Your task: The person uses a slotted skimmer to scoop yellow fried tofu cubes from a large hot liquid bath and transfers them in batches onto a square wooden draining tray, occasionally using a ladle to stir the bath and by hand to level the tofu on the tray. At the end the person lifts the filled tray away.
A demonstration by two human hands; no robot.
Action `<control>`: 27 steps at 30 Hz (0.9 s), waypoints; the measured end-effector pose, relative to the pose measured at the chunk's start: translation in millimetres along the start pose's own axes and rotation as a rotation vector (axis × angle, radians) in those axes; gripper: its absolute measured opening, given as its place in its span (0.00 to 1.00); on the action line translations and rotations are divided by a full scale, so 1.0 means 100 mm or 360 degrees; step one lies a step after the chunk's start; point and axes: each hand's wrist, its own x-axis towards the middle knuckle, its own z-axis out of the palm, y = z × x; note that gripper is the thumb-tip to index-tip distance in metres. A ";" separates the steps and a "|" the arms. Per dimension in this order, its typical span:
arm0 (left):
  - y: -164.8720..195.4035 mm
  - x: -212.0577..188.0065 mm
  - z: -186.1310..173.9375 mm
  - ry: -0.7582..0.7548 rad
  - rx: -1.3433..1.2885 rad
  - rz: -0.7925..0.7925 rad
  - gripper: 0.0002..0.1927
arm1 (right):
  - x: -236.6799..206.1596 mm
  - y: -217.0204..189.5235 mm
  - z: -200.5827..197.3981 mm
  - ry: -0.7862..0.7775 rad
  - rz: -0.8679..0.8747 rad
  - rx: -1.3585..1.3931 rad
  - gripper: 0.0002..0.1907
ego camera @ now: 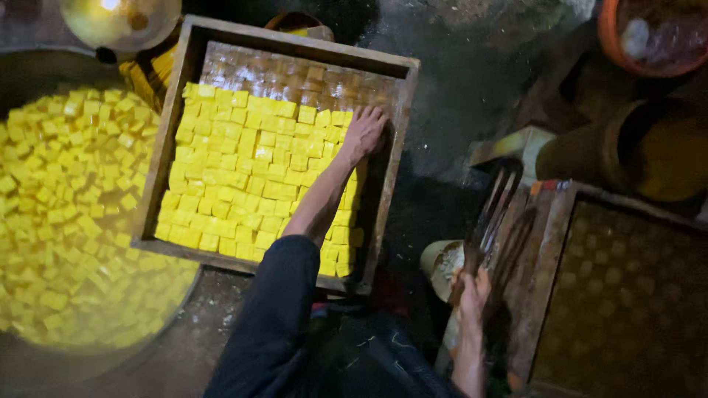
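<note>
Yellow cubes (243,184) under outstretched left hand (363,133), fingers spread flat.

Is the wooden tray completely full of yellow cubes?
No, the far strip of the wooden tray is bare, and the yellow cubes fill only the rest.

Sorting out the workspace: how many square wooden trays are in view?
2. One wooden tray, partly filled with yellow cubes, lies under the left hand. An empty tray sits at lower right beside the right hand. Others may lie outside the frame.
</note>
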 end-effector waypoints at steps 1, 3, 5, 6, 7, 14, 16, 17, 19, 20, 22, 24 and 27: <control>-0.03 -0.01 0.02 -0.0138 0.0129 -0.0062 0.22 | -0.04 0.00 -0.04 0.0042 0.0023 0.0016 0.04; -0.05 -0.15 0.01 -0.0414 0.0110 -0.0183 0.15 | -0.12 -0.01 -0.05 0.0141 -0.0023 -0.0402 0.14; -0.09 -0.46 -0.04 -0.0552 -0.0331 -0.0749 0.18 | -0.14 -0.05 0.05 0.0269 0.0326 -0.0083 0.14; -0.05 -0.77 -0.09 0.0089 0.0093 -0.0168 0.35 | -0.10 -0.08 0.14 0.0247 0.0325 -0.0077 0.16; 0.01 -1.05 -0.16 -0.0260 0.0261 -0.0103 0.27 | -0.08 -0.11 0.25 0.0221 0.0329 -0.0078 0.18; -0.43 -3.46 -1.19 0.0241 -0.0247 -0.1001 0.35 | 0.27 -0.44 1.42 -0.0246 0.0147 -0.0423 0.19; -0.70 -4.42 -1.76 0.0533 -0.0564 -0.2002 0.33 | 0.31 -0.54 1.95 -0.0456 -0.0032 -0.0586 0.21; -0.84 -4.83 -2.02 0.1146 -0.0432 -0.2058 0.37 | 0.27 -0.59 2.20 -0.0544 -0.0115 -0.0672 0.23; -1.00 -5.72 -2.65 0.1829 0.0430 -0.2391 0.40 | 0.09 -0.64 2.76 -0.0900 -0.0297 -0.0467 0.17; -0.99 -6.03 -2.83 0.1932 0.0552 -0.2448 0.37 | -0.05 -0.61 3.08 -0.0889 -0.0412 -0.0650 0.17; -0.79 -6.56 -3.05 0.2138 0.0801 -0.2552 0.32 | -0.45 -0.46 3.74 -0.1028 -0.0471 -0.0655 0.15; -0.70 -6.76 -3.05 0.1764 0.0604 -0.2639 0.34 | -1.03 -0.22 4.29 -0.1178 -0.0179 -0.0725 0.14; -0.58 -6.80 -2.81 0.1322 0.0415 -0.2560 0.36 | -2.08 0.42 5.05 -0.1736 0.0115 -0.0586 0.12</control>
